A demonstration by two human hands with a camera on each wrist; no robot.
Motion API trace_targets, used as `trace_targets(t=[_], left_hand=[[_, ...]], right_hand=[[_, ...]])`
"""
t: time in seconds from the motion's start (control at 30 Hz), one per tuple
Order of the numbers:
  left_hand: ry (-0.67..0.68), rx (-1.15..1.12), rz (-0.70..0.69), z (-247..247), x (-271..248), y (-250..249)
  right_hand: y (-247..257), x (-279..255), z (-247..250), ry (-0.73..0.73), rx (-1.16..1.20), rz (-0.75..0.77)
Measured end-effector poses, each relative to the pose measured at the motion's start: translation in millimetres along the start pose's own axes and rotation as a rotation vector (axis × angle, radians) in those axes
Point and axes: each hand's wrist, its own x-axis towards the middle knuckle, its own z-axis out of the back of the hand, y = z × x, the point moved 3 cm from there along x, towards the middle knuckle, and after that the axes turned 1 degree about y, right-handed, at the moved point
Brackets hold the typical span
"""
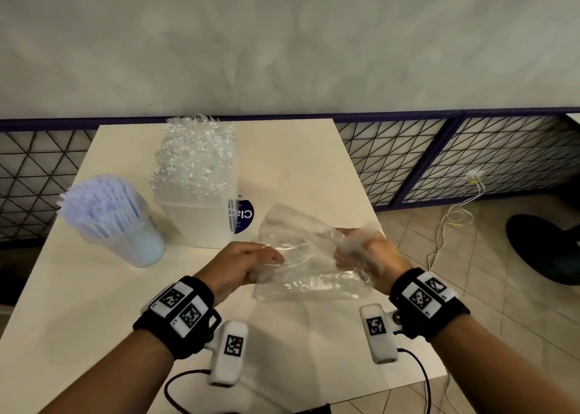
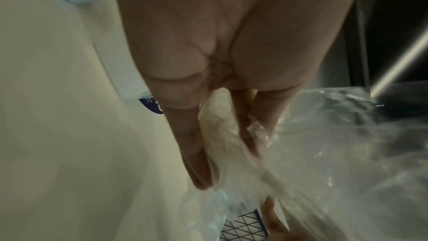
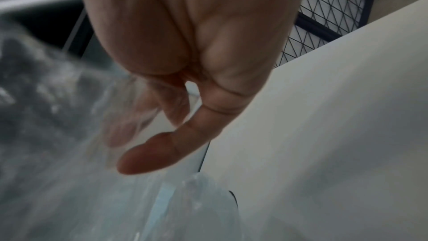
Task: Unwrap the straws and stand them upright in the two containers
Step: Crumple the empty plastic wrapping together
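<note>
A clear, crumpled plastic bag (image 1: pixel 310 269) hangs stretched between my two hands just above the white table (image 1: pixel 298 169). My left hand (image 1: pixel 266 266) pinches its left edge; in the left wrist view the fingers (image 2: pixel 197 153) close on the film (image 2: pixel 324 153). My right hand (image 1: pixel 351 253) grips the bunched right end, and plastic (image 3: pixel 57 153) drapes over the fingers (image 3: pixel 162 149). A round cup (image 1: pixel 141 244) at the left holds a dense bunch of pale blue straws (image 1: pixel 100 206) standing upright. Behind my hands, a square translucent container (image 1: pixel 201 222) is heaped with crumpled clear wrappers (image 1: pixel 194 156).
A round dark blue sticker (image 1: pixel 243 216) lies on the table beside the square container. The table's right edge runs close to my right hand. Beyond it are a tiled floor, a white cable (image 1: pixel 445 225), a black round base (image 1: pixel 546 247) and a mesh fence (image 1: pixel 470 156).
</note>
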Motion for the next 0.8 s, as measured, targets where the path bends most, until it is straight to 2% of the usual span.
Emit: trace_targets(t=[0.13,0.2,0.23,0.33,0.43,0.47,0.53,0.6,0.67,0.73,0.8], left_hand=[[-0.067,0.046,-0.071,7.2,-4.3,2.2],[-0.110,0.099,-0.102,9.6,-5.7,1.9],[-0.127,0.106,-0.111,9.8,-6.8,0.6],[-0.059,-0.023,-0.068,8.9,-8.2,-3.1],[0.110,-0.218,0.125,12.0,-11.8,1.3],[0.160,-0.247,0.170,13.3,-13.5,3.4],[0.193,-0.200,0.174,11.5,-18.6,-0.5],[0.146,0.022,0.062,5.0,-22.6,-9.8],[0.047,0.212,-0.056,3.6,-19.9,-15.4],[-0.050,0.184,-0.121,5.1,-15.2,-19.3],[-0.145,0.089,-0.167,5.1,-15.5,-25.4]], right_hand=[[2.5,-2.0,-4.0,0.190,-0.009,-0.151],[1.8,-1.6,-5.3,0.215,-0.061,-0.226],[1.7,-1.6,-7.4,0.226,-0.134,-0.211],[2.9,-3.5,-15.5,0.194,-0.321,-0.061],[11.9,-3.3,-20.6,0.182,-0.297,0.062],[16.7,-3.2,-22.7,0.172,-0.359,0.119],[25.9,-4.0,-28.3,0.142,-0.598,0.238],[31.5,-5.1,-35.9,0.091,-0.766,0.309],[37.1,-4.1,-41.1,-0.010,-0.740,0.382],[38.7,-0.9,-43.8,-0.122,-0.533,0.430],[31.5,2.0,-46.6,-0.101,-0.221,0.326]])
